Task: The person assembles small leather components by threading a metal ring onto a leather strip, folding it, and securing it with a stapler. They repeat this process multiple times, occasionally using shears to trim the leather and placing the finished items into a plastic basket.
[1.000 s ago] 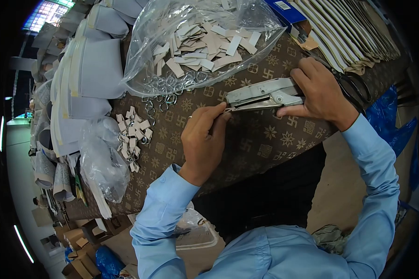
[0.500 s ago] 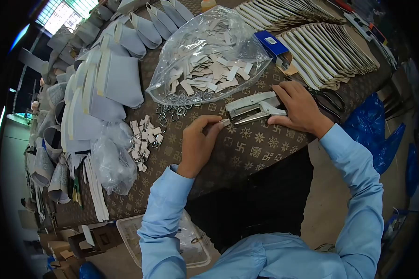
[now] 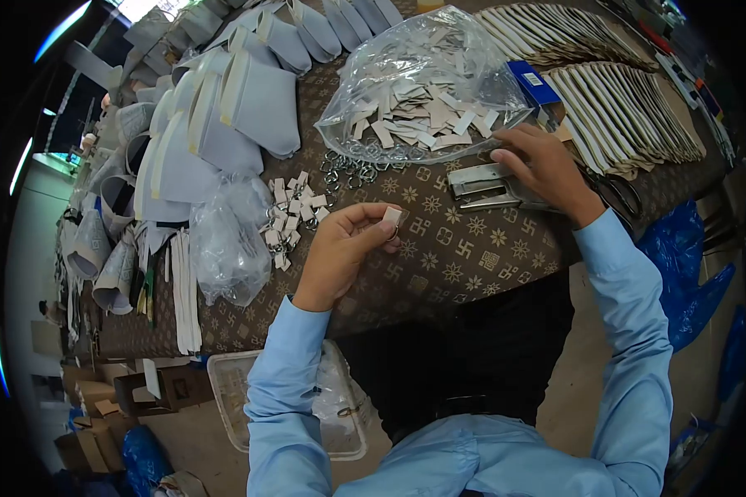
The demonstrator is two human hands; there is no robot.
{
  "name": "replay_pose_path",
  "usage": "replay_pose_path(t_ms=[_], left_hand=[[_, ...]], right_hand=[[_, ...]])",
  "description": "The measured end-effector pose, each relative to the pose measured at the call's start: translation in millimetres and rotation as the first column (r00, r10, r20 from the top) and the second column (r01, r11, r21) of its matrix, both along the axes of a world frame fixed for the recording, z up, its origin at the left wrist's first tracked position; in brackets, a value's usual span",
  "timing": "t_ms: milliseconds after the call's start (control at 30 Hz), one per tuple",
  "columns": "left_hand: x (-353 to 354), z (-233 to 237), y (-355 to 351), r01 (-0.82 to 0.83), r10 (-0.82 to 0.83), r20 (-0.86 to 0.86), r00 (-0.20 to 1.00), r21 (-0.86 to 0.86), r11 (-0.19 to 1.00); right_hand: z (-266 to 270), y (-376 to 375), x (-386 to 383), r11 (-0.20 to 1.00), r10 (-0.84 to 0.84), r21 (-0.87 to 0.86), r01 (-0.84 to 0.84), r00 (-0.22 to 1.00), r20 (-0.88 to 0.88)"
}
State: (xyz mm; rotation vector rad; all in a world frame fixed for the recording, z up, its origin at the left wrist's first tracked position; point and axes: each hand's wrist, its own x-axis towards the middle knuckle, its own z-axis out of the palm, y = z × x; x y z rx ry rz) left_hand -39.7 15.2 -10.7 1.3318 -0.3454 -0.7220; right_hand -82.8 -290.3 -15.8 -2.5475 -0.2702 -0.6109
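My left hand [image 3: 340, 253] pinches a small folded white tab [image 3: 393, 216] between thumb and fingertips, held just over the patterned cloth. Part of a metal ring seems to show below the tab. My right hand [image 3: 547, 170] has its fingers apart, above the grey metal stapler [image 3: 479, 182] lying on the cloth; the stapler's rear end is hidden under it. A heap of finished-looking white tabs with rings [image 3: 290, 217] lies left of my left hand. Loose metal rings [image 3: 352, 171] sit beside a clear plastic bag [image 3: 348, 108] of flat white strips [image 3: 423, 116].
Stacked pale grey pouches [image 3: 261, 103] fill the left side, with a crumpled plastic bag [image 3: 232, 240] near them. Rows of folded strips [image 3: 626, 116], a blue box [image 3: 532, 83] and black-handled scissors [image 3: 626, 195] are at the right. A plastic crate [image 3: 232, 414] stands below the table.
My right hand has let go of the stapler and lifted its fingers. My left hand has drawn the tab away from the stapler's jaws and turned it upright. The view has shifted.
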Motion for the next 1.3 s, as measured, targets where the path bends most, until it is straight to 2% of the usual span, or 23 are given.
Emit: replay_pose_path(t_ms=[67, 200, 300, 367, 400, 433, 467, 500, 567, 600, 667, 700, 767, 800, 867, 1033, 1100, 1133, 1200, 1267, 1300], left_hand=[[-5, 7, 4, -0.052, 0.052, 0.021, 0.998, -0.011, 0.999], [-11, 16, 11, -0.073, 0.072, 0.035, 0.997, 0.024, 0.997], [-13, 19, 14, -0.108, 0.102, 0.108, 0.989, 0.05, 0.993], [-18, 23, 13, -0.177, 0.136, 0.376, 0.916, 0.076, 0.981], [-19, 20, 12, -0.177, 0.133, 0.377, 0.917, 0.085, 0.981], [-18, 15, 8, -0.255, 0.173, 0.621, 0.764, 0.046, 0.966], [-17, 14, 5, -0.313, 0.197, 0.814, 0.547, -0.019, 0.949], [-16, 14, 3, -0.303, 0.186, 0.816, 0.547, -0.014, 0.953], [-17, 15, -2, -0.329, 0.211, 0.948, 0.237, -0.126, 0.936], [-18, 18, -4, -0.324, 0.21, 0.948, 0.241, -0.125, 0.938], [-19, 29, -8, -0.334, 0.098, 0.995, 0.008, -0.09, 0.938], [-19, 30, -9, -0.332, 0.098, 0.995, 0.008, -0.09, 0.939], [-19, 32, -11, -0.333, 0.057, 0.991, -0.121, -0.094, 0.938], [-21, 33, -11, -0.335, 0.056, 0.991, -0.12, -0.094, 0.937], [-24, 35, -12, -0.325, 0.01, 0.981, -0.191, -0.073, 0.943], [-29, 36, -13, -0.332, -0.027, 0.974, -0.226, -0.051, 0.942], [-31, 35, -13, -0.336, -0.026, 0.975, -0.221, -0.051, 0.941], [-31, 35, -12, -0.34, -0.024, 0.983, -0.18, -0.039, 0.94], [-32, 32, -8, -0.338, -0.015, 0.992, -0.122, -0.027, 0.941], [-30, 25, -5, -0.405, 0.037, 0.965, 0.259, 0.074, 0.911], [-30, 19, -14, -0.378, 0.052, 0.96, 0.276, 0.058, 0.924]], right_hand=[[1, 18, 18, 0.992, 0.107, 0.057, -0.109, 0.994, 0.025], [-16, 36, 55, 0.991, 0.131, 0.021, -0.131, 0.991, 0.001], [-22, 36, 60, 0.985, 0.151, 0.082, -0.152, 0.988, 0.015], [-24, 36, 56, 0.987, 0.114, 0.107, -0.116, 0.993, 0.025], [-25, 37, 55, 0.989, 0.063, 0.133, -0.067, 0.997, 0.037], [-26, 37, 56, 0.988, 0.056, 0.142, -0.061, 0.998, 0.04], [-27, 36, 57, 0.985, 0.068, 0.154, -0.075, 0.996, 0.053], [-28, 35, 57, 0.982, 0.078, 0.165, -0.087, 0.995, 0.064], [-30, 34, 57, 0.985, 0.072, 0.153, -0.083, 0.994, 0.078], [-31, 34, 57, 0.987, 0.08, 0.133, -0.092, 0.992, 0.094], [-31, 34, 56, 0.985, 0.076, 0.145, -0.089, 0.992, 0.097], [-31, 34, 56, 0.983, 0.077, 0.157, -0.093, 0.992, 0.103], [-30, 34, 56, 0.984, 0.072, 0.153, -0.089, 0.991, 0.114], [-30, 35, 56, 0.985, 0.068, 0.15, -0.087, 0.99, 0.125], [-30, 35, 55, 0.983, 0.068, 0.16, -0.09, 0.988, 0.14], [-24, 36, 51, 0.979, 0.059, 0.184, -0.089, 0.984, 0.166], [-17, 35, 45, 0.966, 0.05, 0.229, -0.116, 0.96, 0.276], [-11, 31, 38, 0.967, 0.049, 0.227, -0.114, 0.96, 0.274], [1, 13, 10, 0.987, -0.057, 0.161, 0.012, 0.959, 0.277], [4, -19, -25, 0.977, -0.204, 0.113, 0.183, 0.956, 0.212], [-6, -44, -41, 0.95, -0.313, 0.036, 0.311, 0.942, 0.125]])
